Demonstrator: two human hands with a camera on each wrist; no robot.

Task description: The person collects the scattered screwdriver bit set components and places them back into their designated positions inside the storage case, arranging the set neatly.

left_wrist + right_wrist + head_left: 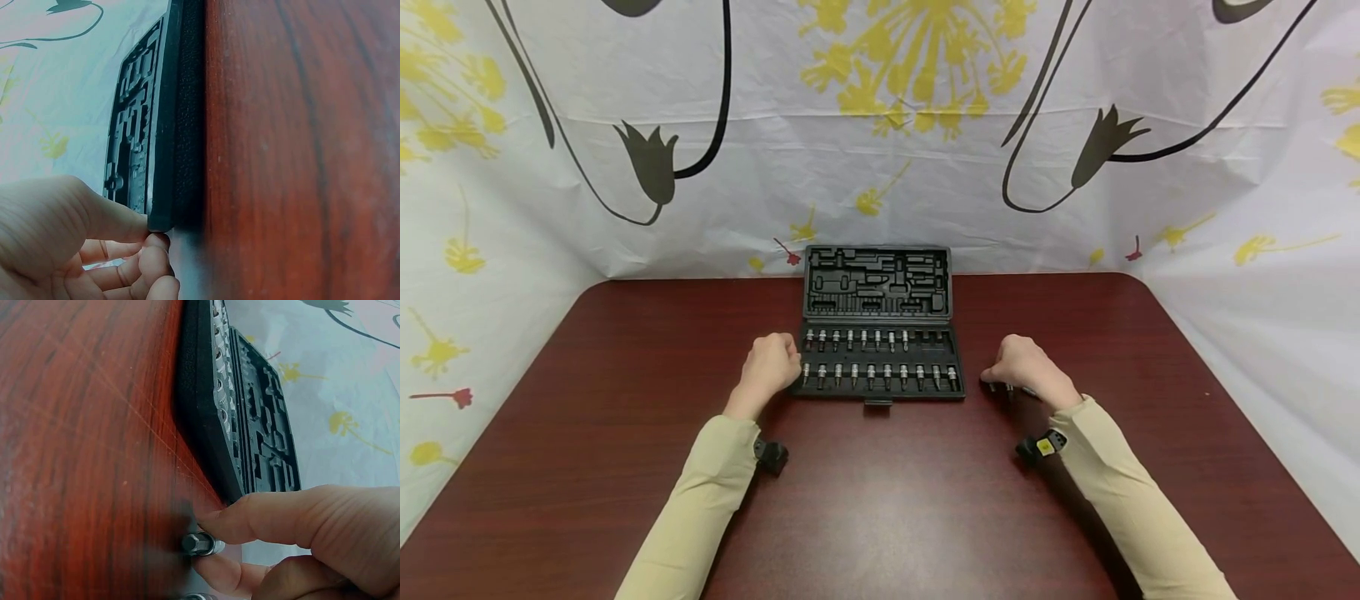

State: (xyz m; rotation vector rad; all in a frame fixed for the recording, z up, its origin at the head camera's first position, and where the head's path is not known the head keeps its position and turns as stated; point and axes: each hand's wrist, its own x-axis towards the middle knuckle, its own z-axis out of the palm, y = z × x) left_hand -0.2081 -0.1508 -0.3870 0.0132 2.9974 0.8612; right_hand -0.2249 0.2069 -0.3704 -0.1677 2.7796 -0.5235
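A black socket case (pixel 880 357) lies open on the table, its lid (pixel 880 318) tilted up at the back. Two rows of silver bit sockets (pixel 871 375) sit in its lower half; the back row's right end has bare slots. My left hand (pixel 769 367) pinches the case's left edge near the front corner between thumb and curled fingers. Right of the case, my right hand (pixel 1030 368) is low over the table. Its thumb and finger pinch a bit socket (pixel 205 544) with a hex tip. Another bit socket (pixel 200 596) lies just below it.
The dark red wooden table (pixel 880 500) carries the case near its back edge. Behind it hangs a white cloth (pixel 970 183) with printed flowers. A few small dark pieces (pixel 1010 388) lie under the right hand.
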